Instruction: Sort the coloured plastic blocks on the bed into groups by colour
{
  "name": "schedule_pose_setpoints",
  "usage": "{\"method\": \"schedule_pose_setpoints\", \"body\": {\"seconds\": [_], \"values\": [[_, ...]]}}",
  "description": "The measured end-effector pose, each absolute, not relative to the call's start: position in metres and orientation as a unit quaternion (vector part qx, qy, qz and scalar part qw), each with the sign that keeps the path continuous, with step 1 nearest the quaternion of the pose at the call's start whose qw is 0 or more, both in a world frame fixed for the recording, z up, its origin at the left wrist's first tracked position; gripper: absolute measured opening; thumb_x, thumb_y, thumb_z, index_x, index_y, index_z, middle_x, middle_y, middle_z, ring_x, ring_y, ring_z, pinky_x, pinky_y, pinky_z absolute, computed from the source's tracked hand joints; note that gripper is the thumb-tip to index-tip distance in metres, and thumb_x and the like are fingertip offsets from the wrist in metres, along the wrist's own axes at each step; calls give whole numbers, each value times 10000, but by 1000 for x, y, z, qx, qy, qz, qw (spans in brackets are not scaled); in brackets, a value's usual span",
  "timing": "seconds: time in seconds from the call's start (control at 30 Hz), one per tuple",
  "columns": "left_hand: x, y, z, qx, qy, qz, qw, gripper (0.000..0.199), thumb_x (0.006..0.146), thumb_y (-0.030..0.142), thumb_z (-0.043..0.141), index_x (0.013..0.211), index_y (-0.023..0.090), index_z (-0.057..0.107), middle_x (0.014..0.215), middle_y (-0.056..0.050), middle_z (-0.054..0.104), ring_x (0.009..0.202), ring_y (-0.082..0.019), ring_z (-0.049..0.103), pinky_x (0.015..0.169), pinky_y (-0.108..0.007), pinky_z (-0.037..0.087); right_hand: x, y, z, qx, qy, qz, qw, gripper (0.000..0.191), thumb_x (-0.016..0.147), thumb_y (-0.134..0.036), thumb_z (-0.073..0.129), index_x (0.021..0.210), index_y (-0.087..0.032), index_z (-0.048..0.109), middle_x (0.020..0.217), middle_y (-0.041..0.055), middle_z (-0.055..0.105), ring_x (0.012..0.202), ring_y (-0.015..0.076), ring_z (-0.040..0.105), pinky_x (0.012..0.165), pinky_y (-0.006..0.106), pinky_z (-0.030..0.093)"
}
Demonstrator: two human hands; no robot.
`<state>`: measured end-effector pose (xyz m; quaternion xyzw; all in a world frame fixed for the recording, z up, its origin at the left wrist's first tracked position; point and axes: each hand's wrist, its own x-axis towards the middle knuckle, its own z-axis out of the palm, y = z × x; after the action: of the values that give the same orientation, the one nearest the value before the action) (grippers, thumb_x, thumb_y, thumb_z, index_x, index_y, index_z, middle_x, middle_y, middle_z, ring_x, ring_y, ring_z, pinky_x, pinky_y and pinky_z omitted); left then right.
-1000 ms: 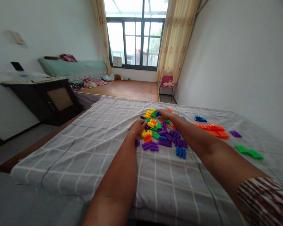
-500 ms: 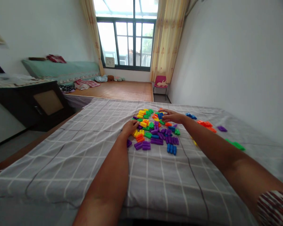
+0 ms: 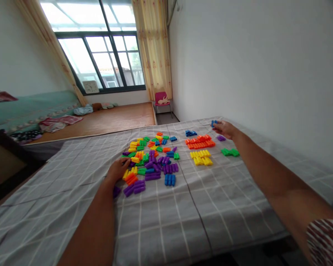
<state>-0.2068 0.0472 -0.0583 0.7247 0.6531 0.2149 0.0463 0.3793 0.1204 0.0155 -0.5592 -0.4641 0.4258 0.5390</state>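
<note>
On the right, my right hand point(image 3: 224, 128) is raised a little over the sheet, its fingers pinching a blue plastic block point(image 3: 214, 123) made of joined tubes. My left hand point(image 3: 118, 169) rests at the left edge of a mixed pile, fingers curled together beside a yellow block point(image 3: 135, 160); what they hold, if anything, is hidden. Purple blocks point(image 3: 152, 176), a blue block point(image 3: 170, 180) and several green and orange ones make up the pile.
Sorted groups lie right of the pile: blue blocks point(image 3: 191, 133), orange blocks point(image 3: 200, 142), yellow blocks point(image 3: 201, 157), green blocks point(image 3: 230, 152) and a purple block point(image 3: 221, 138). They lie on a grey checked sheet point(image 3: 161, 229) beside a white wall point(image 3: 238, 66).
My right hand has left the pile and moved right, carrying the blue block past the sorted groups. My left hand stays at the pile. The view has turned right.
</note>
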Motion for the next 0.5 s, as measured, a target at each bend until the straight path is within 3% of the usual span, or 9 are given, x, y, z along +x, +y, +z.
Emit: {"method": "schedule_pose_setpoints", "body": {"seconds": [0.17,0.37,0.5], "values": [[-210,49,-59,718,663,209,43,429,855,484,428,1057,233,712,1077,-34,723,965,-222,661,801,-277,492,451,128,-10,-600,-412,346,592,220,679,-97,749,819,-157,591,799,14,660,670,85,626,626,195,549],[-208,46,-56,714,669,201,49,479,864,506,384,1063,210,703,1100,-50,713,985,-225,658,820,-285,493,455,117,-35,-687,-442,216,535,330,697,-267,775,975,-140,652,943,109,705,804,173,660,666,278,564],[-208,46,-56,713,672,196,45,472,853,507,395,1051,210,703,1088,-49,717,979,-226,659,823,-288,494,457,103,-45,-708,-448,194,510,337,772,-310,731,1051,-138,651,1024,141,681,903,215,642,750,323,558]]}}
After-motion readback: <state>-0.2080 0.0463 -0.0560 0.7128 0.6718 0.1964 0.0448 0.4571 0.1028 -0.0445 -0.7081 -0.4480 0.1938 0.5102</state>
